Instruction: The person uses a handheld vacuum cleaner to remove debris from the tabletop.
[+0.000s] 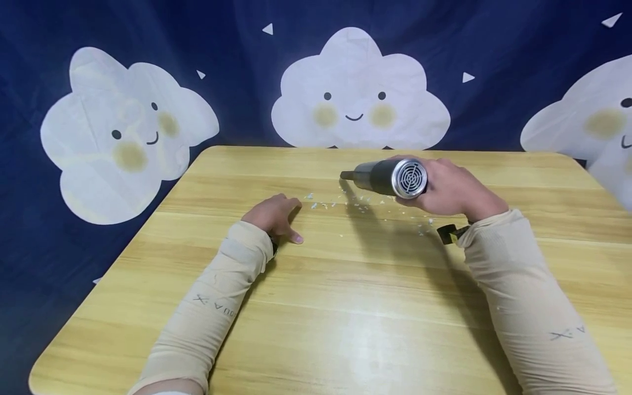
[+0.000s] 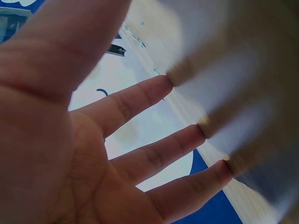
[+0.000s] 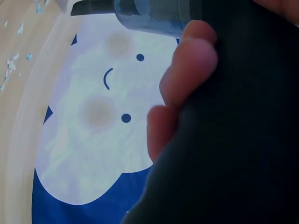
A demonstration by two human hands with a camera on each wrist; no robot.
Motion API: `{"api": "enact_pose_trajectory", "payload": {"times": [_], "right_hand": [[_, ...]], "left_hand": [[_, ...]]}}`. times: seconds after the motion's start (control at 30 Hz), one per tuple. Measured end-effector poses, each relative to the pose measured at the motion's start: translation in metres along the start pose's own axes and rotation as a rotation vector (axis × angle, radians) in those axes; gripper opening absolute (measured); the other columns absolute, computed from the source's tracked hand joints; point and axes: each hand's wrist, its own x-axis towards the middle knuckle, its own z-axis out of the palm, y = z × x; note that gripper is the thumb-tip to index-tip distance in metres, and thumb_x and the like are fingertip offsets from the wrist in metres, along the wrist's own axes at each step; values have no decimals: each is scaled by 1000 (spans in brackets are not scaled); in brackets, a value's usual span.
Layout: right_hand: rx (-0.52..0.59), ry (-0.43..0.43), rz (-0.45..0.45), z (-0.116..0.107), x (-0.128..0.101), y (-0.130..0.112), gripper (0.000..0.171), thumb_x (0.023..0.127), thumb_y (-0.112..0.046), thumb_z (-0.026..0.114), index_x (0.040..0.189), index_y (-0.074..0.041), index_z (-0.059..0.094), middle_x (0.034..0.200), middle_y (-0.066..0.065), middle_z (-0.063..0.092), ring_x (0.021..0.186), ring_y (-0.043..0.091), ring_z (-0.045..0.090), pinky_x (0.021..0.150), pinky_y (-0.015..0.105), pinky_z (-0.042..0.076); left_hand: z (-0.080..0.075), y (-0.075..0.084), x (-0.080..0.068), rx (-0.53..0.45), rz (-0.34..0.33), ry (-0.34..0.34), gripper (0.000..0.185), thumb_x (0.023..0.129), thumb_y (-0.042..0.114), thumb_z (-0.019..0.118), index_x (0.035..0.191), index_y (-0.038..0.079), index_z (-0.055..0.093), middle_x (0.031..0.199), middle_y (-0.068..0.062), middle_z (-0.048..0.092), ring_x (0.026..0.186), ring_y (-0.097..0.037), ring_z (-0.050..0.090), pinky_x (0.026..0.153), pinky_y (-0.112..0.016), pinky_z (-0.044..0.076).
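Note:
My right hand (image 1: 451, 187) grips a black and silver handheld vacuum cleaner (image 1: 380, 176) above the table. Its narrow dark nozzle points left and its round vented end faces me. In the right wrist view, the fingers (image 3: 189, 70) curl round the dark body of the vacuum (image 3: 243, 135), beside a see-through section. Small white and pale blue scraps (image 1: 362, 207) lie scattered on the wood below it. My left hand (image 1: 275, 215) rests fingertips on the table, left of the scraps. The left wrist view shows that hand (image 2: 98, 158) with spread fingers and nothing in the palm.
The wooden table (image 1: 316, 307) has rounded corners and spans most of the head view. Behind it hangs a dark blue cloth (image 1: 237, 66) with smiling white clouds. A wrist strap piece (image 1: 448, 235) juts out under my right wrist.

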Motion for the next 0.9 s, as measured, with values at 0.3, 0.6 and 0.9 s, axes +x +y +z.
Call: {"api": "enact_pose_trajectory", "payload": {"times": [0.3, 0.6, 0.9], "right_hand": [[196, 0, 86, -8, -4, 0, 52, 80, -21, 78, 123, 2, 57, 95, 15, 67, 72, 26, 64, 73, 42, 48], [433, 6, 234, -11, -7, -1, 46, 85, -14, 73, 124, 1, 54, 74, 11, 62, 54, 25, 58, 55, 31, 46], [575, -34, 310, -17, -12, -3, 42, 90, -9, 67, 126, 0, 47, 71, 15, 57, 56, 27, 55, 55, 33, 48]], "left_hand": [[0, -3, -2, 0, -5, -2, 89, 70, 41, 86, 144, 14, 44, 135, -15, 47, 121, -31, 48, 99, -47, 41], [1, -4, -2, -10, 5, 15, 88, 69, 40, 87, 143, 15, 46, 134, -14, 47, 120, -30, 49, 98, -46, 42], [1, -3, -2, -16, 6, 17, 86, 69, 40, 87, 141, 15, 48, 133, -14, 48, 118, -30, 49, 98, -45, 42]]}}
